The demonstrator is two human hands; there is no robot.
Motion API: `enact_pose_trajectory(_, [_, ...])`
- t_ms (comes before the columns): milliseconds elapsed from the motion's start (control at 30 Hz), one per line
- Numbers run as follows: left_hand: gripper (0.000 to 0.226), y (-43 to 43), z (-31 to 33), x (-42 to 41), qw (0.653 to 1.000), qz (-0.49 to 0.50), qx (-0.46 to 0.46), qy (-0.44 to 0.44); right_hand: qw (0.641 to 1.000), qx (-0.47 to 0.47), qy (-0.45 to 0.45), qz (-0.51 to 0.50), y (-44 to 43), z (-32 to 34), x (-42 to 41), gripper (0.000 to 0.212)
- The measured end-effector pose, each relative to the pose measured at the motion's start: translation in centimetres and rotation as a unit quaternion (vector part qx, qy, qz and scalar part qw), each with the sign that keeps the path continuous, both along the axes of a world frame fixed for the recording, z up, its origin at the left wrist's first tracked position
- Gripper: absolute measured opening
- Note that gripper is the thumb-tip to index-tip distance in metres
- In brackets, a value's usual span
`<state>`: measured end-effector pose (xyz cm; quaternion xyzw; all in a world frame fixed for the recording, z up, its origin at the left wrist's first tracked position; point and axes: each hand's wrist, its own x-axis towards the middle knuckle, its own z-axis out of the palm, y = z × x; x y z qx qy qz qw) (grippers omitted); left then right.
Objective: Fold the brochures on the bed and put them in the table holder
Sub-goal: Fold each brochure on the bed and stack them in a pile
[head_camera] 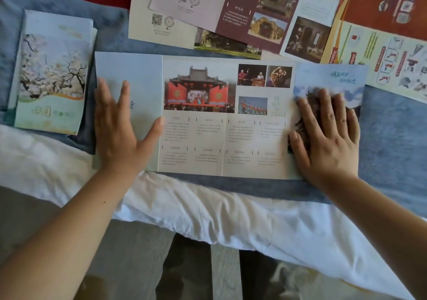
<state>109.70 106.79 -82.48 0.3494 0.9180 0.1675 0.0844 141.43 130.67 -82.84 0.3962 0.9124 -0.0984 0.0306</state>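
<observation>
The wide pale-blue paper brochure [221, 124] lies opened flat on the blue fabric bed cover [392, 142], close to the near edge of the bed. Its long axis goes from left to right, along that edge, and its printed text stands upright toward the person. Its near-left corner reaches over the white bed sheet [231, 214], which hangs down toward the grey floor [138, 253]. The left hand [115, 128] rests flat on the left panel with fingers straight and spread and holds nothing. The right hand [328, 138] presses flat on the right panel in the same way. Just beside the left edge lies a stack of folded brochures with a blossoming tree on the cover [50, 75], with only a narrow gap between. Along the far edge lie more unfolded sheets: a cream one with QR codes [143, 29], a maroon one with photos [240, 8] and an orange-red one with drawings [381, 22]; the far-right corner of the brochure seems to overlap the last. To the right of the brochure a stretch of the blue cover shows.
</observation>
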Motion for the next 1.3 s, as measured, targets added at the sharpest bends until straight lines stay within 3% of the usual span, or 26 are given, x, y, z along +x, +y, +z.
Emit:
enact_pose_trajectory(200, [0.098, 1.3, 0.8, 0.7, 0.992, 0.109, 0.029, -0.064, 1.0, 0.011, -0.001, 0.001, -0.1, -0.2, 0.0, 0.068])
enact_pose_trajectory(500, [0.102, 3.9, 3.5, 3.0, 0.967, 0.073, 0.093, -0.227, 1.0, 0.003, -0.018, 0.001, 0.0, 0.0, -0.1, 0.068])
enact_pose_trajectory(633, [0.094, 6.3, 4.9, 6.7, 0.961, 0.045, 0.094, -0.256, 0.999, -0.013, -0.03, 0.008, 0.2, 0.5, -0.2, 0.067])
enact_pose_trajectory(833, [0.09, 10.2, 5.1, 12.3, 0.975, -0.017, 0.062, -0.213, 0.998, -0.051, 0.031, 0.027, 1.0, 0.9, 0.8, 0.059])
enact_pose_trajectory(967, [0.095, 12.7, 4.2, 15.8, 0.987, -0.055, -0.024, -0.146, 0.999, -0.037, -0.022, -0.02, 1.3, 1.0, 2.4, 0.063])
enact_pose_trajectory(1100, [0.101, 13.8, 1.7, 18.5, 0.986, -0.084, -0.134, -0.05, 0.999, -0.047, -0.004, -0.023, 1.2, 0.6, 3.3, 0.06])
enact_pose_trajectory(1200, [0.099, 13.7, 0.0, 19.5, 0.986, -0.078, -0.143, 0.026, 0.999, -0.043, 0.003, -0.015, 1.3, 0.3, 3.3, 0.059])
enact_pose_trajectory(1300, [0.096, 14.0, -0.7, 19.7, 0.986, -0.074, -0.14, 0.044, 0.999, -0.041, 0.006, -0.013, 1.4, 0.1, 3.3, 0.059])
